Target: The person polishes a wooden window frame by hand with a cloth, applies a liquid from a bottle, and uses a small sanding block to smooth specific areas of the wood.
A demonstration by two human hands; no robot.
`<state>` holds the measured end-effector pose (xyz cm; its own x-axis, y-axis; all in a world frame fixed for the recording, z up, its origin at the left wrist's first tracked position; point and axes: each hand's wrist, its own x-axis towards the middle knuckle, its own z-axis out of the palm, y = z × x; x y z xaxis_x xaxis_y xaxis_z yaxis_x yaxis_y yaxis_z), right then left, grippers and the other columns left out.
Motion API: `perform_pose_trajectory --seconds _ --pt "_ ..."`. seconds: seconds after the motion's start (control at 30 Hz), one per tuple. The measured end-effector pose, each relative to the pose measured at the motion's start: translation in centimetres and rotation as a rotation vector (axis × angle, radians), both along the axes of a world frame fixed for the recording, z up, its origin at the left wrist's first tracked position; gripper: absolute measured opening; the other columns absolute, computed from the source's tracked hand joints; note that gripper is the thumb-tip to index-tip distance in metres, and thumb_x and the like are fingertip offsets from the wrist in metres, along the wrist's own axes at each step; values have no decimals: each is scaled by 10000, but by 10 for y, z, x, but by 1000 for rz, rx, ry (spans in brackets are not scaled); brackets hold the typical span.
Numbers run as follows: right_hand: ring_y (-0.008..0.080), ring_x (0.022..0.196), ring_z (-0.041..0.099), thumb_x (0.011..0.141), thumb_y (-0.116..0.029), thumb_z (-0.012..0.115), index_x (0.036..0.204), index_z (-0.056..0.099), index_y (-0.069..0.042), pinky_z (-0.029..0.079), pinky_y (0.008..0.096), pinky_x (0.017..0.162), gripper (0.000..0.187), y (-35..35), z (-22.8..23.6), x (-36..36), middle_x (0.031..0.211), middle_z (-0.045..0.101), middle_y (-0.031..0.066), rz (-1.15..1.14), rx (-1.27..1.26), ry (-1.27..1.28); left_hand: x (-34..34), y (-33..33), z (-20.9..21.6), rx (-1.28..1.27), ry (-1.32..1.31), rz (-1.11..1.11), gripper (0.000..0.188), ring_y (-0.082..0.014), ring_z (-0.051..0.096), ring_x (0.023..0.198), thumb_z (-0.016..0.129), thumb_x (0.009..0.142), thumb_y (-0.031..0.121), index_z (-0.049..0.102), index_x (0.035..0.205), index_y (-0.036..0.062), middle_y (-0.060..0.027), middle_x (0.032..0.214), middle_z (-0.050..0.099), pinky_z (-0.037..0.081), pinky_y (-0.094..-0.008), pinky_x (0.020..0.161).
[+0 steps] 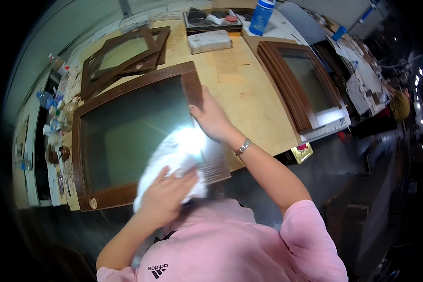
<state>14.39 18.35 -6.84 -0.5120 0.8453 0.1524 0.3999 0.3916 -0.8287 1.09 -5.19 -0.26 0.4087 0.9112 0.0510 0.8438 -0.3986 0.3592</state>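
A brown wood-framed glass door panel (122, 136) lies tilted across the near part of the workbench. My left hand (167, 195) presses a white cloth (162, 157) against its lower right area, fingers bent over the fabric and slightly blurred. The cloth covers part of the glass and the near rail. On the right side, my right hand (214, 115) grips the frame's stile, thumb on top and the other fingers mostly hidden at the outer edge. A bright reflection lies on the glass between the two hands.
Other framed panels (120, 54) overlap at the back left; a stack of framed panels (301, 80) sits at the right. A pale block (210, 41), a black tray (211, 19) and a blue bottle (262, 18) stand behind. Several bottles (56, 113) line the left edge. Another person (399, 105) is far right.
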Motion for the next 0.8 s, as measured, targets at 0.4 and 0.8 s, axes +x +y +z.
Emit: perform_pose_trajectory --seconds 0.4,0.8 --pt "450 1355 430 999 -158 521 1448 375 82 345 436 1139 529 -165 -17 91 1479 409 314 -106 -159 253 22 78 47 -58 -360 103 542 -237 593 1213 653 911 99 517 1436 89 -127 1391 583 372 -419 1104" --pt "490 1228 531 969 -154 478 1369 455 134 435 484 1060 493 -166 -33 73 1357 529 318 -262 230 328 32 137 -7 -36 45 -173 641 -392 406 1402 647 914 217 413 1500 107 -138 1587 363 216 -541 1204"
